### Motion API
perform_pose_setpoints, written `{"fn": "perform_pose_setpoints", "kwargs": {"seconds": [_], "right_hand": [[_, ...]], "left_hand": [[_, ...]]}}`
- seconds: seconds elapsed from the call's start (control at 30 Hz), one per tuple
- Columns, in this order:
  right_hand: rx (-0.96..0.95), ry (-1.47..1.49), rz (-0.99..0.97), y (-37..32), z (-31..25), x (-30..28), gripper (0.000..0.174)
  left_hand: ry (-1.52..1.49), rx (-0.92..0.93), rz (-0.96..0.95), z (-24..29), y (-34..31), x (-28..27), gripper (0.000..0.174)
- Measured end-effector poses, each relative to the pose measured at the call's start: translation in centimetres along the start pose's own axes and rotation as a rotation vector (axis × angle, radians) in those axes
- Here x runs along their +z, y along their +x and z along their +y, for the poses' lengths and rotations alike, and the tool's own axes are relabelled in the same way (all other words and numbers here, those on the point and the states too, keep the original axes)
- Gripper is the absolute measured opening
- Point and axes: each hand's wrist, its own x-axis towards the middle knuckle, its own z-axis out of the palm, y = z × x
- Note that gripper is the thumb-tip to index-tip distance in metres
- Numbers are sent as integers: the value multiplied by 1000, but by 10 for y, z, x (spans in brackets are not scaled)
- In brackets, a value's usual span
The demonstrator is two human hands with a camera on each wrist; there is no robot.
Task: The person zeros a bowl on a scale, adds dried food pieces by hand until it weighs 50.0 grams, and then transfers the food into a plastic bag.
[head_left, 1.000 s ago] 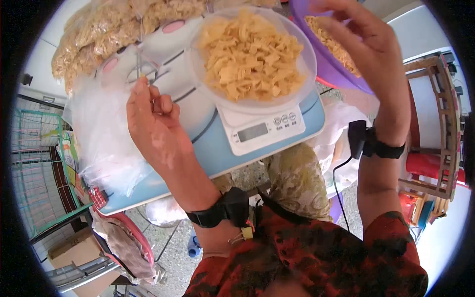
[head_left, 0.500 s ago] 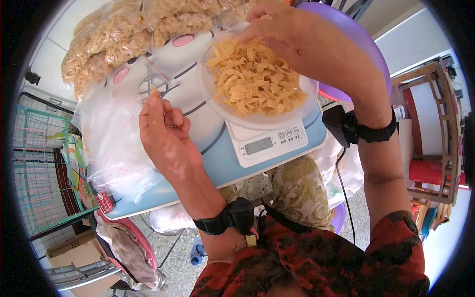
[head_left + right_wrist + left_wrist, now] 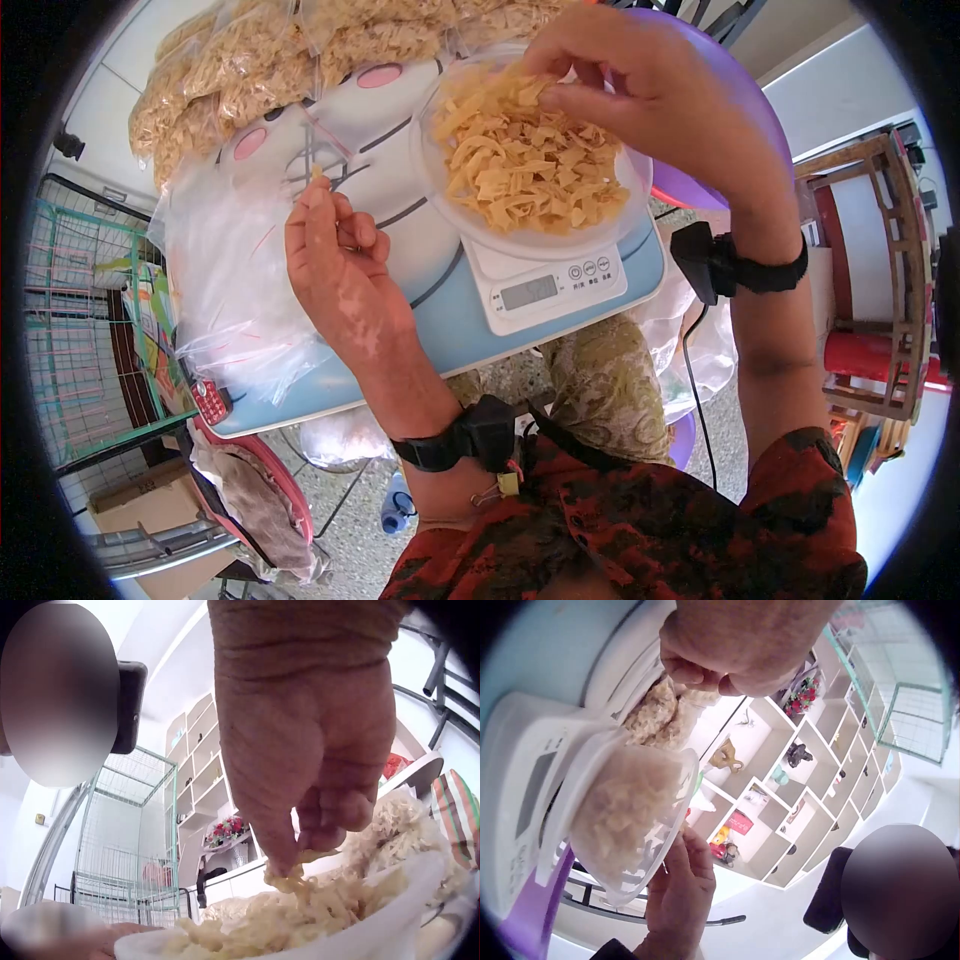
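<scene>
A round translucent bowl (image 3: 432, 190) heaped with pale yellow strips and flakes (image 3: 535, 170) stands on a white kitchen scale (image 3: 510, 318), whose display is lit. My right hand (image 3: 665, 100) reaches over the bowl's far right side; in the right wrist view its thumb and fingers pinch some yellow strips (image 3: 289, 879) at the top of the heap. Left of the bowl, my left hand (image 3: 345, 275) is raised palm up, a small yellow piece (image 3: 317, 172) pinched between thumb and forefinger, the other fingers curled. The left wrist view shows the bowl (image 3: 676, 832) from the side.
Filled clear bags (image 3: 240, 65) lie along the table's far edge. Empty plastic bags (image 3: 235, 270) cover the left side, with a small red keypad object (image 3: 211, 401) at the corner. A purple basin (image 3: 750, 95) stands beyond the right edge, partly behind my right arm.
My right hand has moved left from over the purple basin to the bowl and down to the yellow strips. The left hand keeps its pinch. The view has shifted slightly, and display digits now show.
</scene>
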Motion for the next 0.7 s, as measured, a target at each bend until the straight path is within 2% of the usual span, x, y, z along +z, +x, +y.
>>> {"fn": "perform_pose_setpoints", "kwargs": {"seconds": [0.07, 0.13, 0.27, 0.4, 0.7], "right_hand": [[63, -7, 63, -6, -4, -8, 17], [95, 119, 133, -12, -9, -13, 16], [-19, 476, 179, -12, 21, -1, 17], [-114, 754, 221, -15, 31, 8, 16], [-331, 794, 290, -15, 42, 10, 18]], "left_hand": [[-17, 5, -32, 0, -1, 0, 19], [5, -5, 2, 0, -1, 2, 20], [47, -19, 52, 0, 0, 5, 21], [40, -14, -3, -1, 1, -1, 24], [36, 18, -45, -4, 3, -4, 22]]}}
